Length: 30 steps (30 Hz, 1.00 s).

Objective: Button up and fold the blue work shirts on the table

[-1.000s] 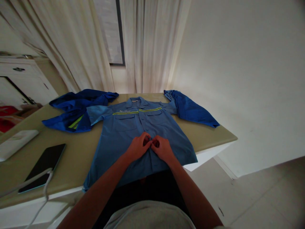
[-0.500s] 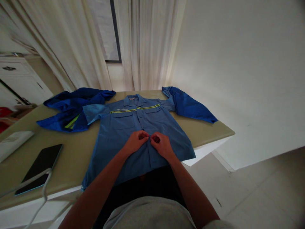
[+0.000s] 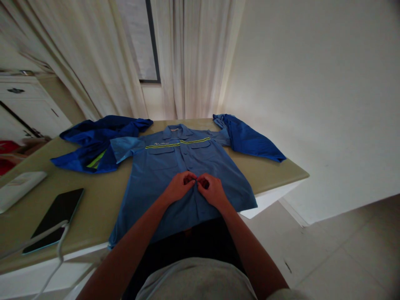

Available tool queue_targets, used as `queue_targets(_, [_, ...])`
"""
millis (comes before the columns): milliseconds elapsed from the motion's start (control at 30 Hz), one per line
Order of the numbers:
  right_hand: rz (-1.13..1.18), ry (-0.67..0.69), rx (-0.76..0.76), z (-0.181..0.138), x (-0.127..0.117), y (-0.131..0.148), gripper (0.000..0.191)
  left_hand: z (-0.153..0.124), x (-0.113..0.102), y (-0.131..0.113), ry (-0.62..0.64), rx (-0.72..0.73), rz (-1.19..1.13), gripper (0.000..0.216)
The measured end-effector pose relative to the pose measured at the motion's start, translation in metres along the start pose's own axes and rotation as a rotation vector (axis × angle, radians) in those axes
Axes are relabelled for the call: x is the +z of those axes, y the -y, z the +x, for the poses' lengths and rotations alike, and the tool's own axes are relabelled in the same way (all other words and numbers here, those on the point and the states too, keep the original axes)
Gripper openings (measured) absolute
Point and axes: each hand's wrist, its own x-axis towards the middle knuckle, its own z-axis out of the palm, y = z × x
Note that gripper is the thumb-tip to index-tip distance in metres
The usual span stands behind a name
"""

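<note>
A blue short-sleeved work shirt (image 3: 156, 200) lies face up on the table, its collar at the far side and its hem at the near edge. A yellow-striped band crosses its chest above two flap pockets. My left hand (image 3: 180, 186) pinches the shirt's front placket from the left, about halfway down. Meeting it fingertip to fingertip, my right hand (image 3: 212, 189) pinches the same placket from the right. Whatever button lies between the fingertips is too small and covered to see. Above the hands, a couple of buttons show along the placket.
Darker blue garments (image 3: 103, 141) lie crumpled at the left, one with a lime strip. Another folded blue garment (image 3: 250, 139) is at the right. A black tablet-like device (image 3: 56, 218), a white cable (image 3: 61, 241) and a white box (image 3: 20, 189) occupy the table's (image 3: 268, 177) left end.
Both hands stay at the same spot on the placket, with only slight finger movement. The whole view has shifted very slightly.
</note>
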Motion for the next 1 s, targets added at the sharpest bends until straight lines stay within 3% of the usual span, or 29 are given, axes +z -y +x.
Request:
queue_targets(367, [-0.037,0.009,-0.032,-0.001,0.0,-0.003,0.004,-0.003,-0.003,-0.006,0.039,0.024,0.039,0.022])
queue_targets(567, [-0.078,0.064,-0.004,0.0,0.003,-0.009,0.004,-0.006,0.002,-0.004,0.016,0.122,0.363,0.019])
queue_targets(800, [0.113,0.05,0.115,0.005,0.004,-0.017,0.01,-0.014,0.01,-0.01,-0.054,0.335,0.821,0.017])
queue_targets(1000, [0.211,-0.013,0.161,0.006,0.002,-0.013,0.017,-0.015,0.015,-0.02,-0.08,0.305,0.807,0.018])
